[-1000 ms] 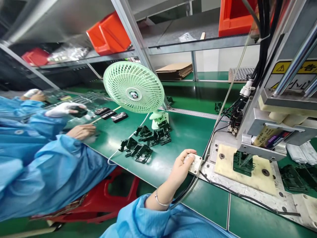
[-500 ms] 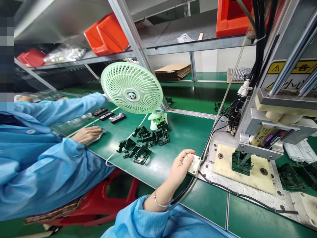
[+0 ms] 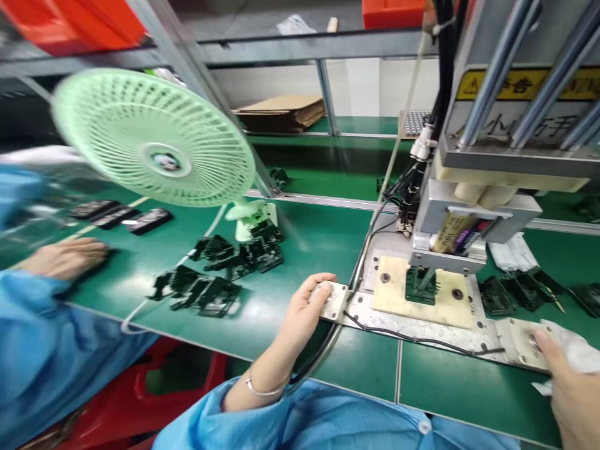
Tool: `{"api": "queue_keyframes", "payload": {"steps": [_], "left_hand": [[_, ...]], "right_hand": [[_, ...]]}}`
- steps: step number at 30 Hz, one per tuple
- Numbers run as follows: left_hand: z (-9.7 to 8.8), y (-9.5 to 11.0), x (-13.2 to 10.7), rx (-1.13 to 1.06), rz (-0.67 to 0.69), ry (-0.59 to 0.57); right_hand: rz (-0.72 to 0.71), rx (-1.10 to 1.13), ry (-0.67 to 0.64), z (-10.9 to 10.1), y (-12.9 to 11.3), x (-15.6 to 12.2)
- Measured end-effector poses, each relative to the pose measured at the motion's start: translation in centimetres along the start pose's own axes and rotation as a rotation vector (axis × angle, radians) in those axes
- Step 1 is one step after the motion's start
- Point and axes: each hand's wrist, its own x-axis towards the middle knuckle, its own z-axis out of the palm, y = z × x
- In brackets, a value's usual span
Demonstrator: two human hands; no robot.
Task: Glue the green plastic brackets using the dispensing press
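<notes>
My left hand (image 3: 302,309) is closed around a pale button box (image 3: 336,304) at the left end of the machine's metal base, thumb on its top. At the right end, the thumb of my right hand (image 3: 569,381) touches the button of a second pale box (image 3: 520,340). The other fingers of that hand are hidden. Between the boxes, a dark moulded part (image 3: 419,286) sits on a cream fixture plate (image 3: 387,297). Directly above it is the head of the press (image 3: 504,215), with glue tubes (image 3: 462,234) strapped to its front.
A green fan (image 3: 159,140) stands left, behind several dark moulded parts (image 3: 218,297). More such parts (image 3: 501,295) lie right of the press, by white material (image 3: 574,347). A co-worker's hand (image 3: 70,256) rests on the bench at left. Cables (image 3: 323,350) run past my left wrist.
The view has swung right and down. My right hand has come into view at the right button box. My left hand stays on its box.
</notes>
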Motion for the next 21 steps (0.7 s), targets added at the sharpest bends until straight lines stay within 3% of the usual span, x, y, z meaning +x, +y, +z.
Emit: {"api": "queue_keyframes", "payload": {"steps": [2, 7, 14, 21], "left_hand": [[-0.1, 0.1, 0.1, 0.008, -0.011, -0.002], [-0.5, 0.3, 0.5, 0.112, -0.039, 0.033], [-0.6, 0.0, 0.9, 0.129, -0.045, 0.071], [-1.0, -0.6, 0.8, 0.117, -0.030, 0.022]], "right_hand": [[0.161, -0.024, -0.030, 0.0, -1.2, -0.7], [-0.022, 0.265, -0.107, 0.6, -2.2, -1.3], [-0.043, 0.308, -0.163, 0.6, -1.5, -1.2], [-0.041, 0.263, -0.140, 0.5, -1.5, -1.1]]}}
